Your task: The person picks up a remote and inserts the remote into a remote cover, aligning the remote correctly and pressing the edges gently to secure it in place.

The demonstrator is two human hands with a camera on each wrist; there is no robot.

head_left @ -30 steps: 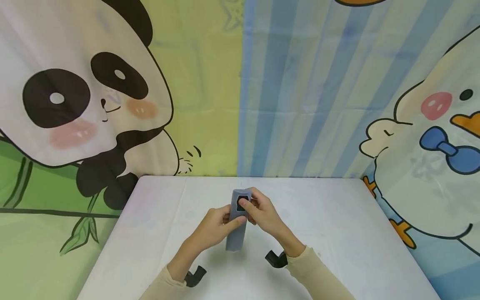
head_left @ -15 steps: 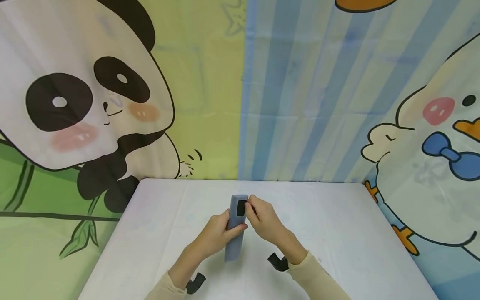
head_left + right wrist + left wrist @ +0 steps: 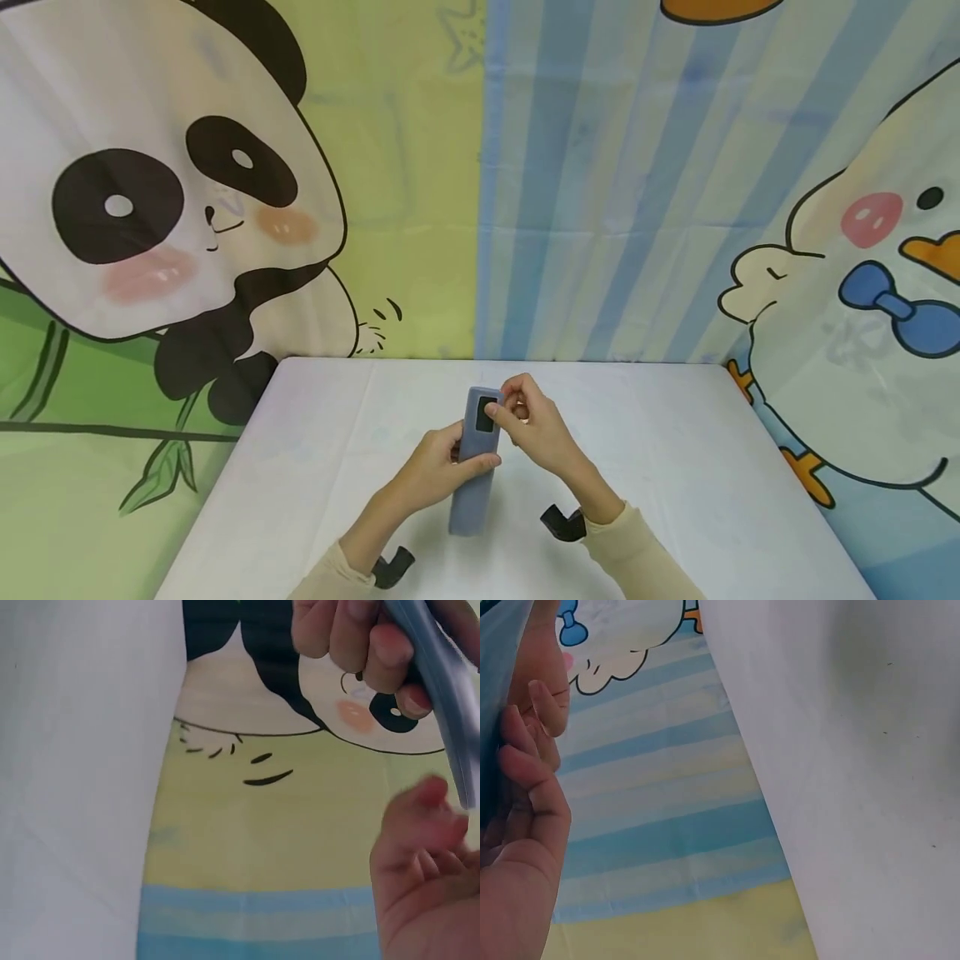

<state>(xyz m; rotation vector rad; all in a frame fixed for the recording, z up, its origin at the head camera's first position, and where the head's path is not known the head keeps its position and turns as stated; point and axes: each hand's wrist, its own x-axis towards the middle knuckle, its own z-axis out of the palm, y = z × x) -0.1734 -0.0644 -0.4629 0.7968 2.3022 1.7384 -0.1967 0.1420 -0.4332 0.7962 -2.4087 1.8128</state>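
Note:
A long, narrow blue-grey box [image 3: 471, 500] is held up over the table, with a black rectangular patch [image 3: 486, 420] near its far end. My left hand [image 3: 433, 468] grips it around the middle, thumb across the front and fingers behind. At the far end is my right hand [image 3: 542, 429], its thumb over the edge of the patch and its other fingers bent beside the box's corner. The right wrist view has my right hand [image 3: 424, 847] blurred close to the box's edge [image 3: 450, 712]. Whether these fingers pinch the box is unclear.
A white-covered table [image 3: 637, 442] lies under both hands. Behind it hangs a cloth backdrop [image 3: 600, 208] printed with a panda and a white bird. Black wrist mounts [image 3: 564, 525] project from both sleeves.
My right hand went from thumb on the patch to pinching the box's side edge, then spread again with the thumb back over the patch. The left hand keeps its grip.

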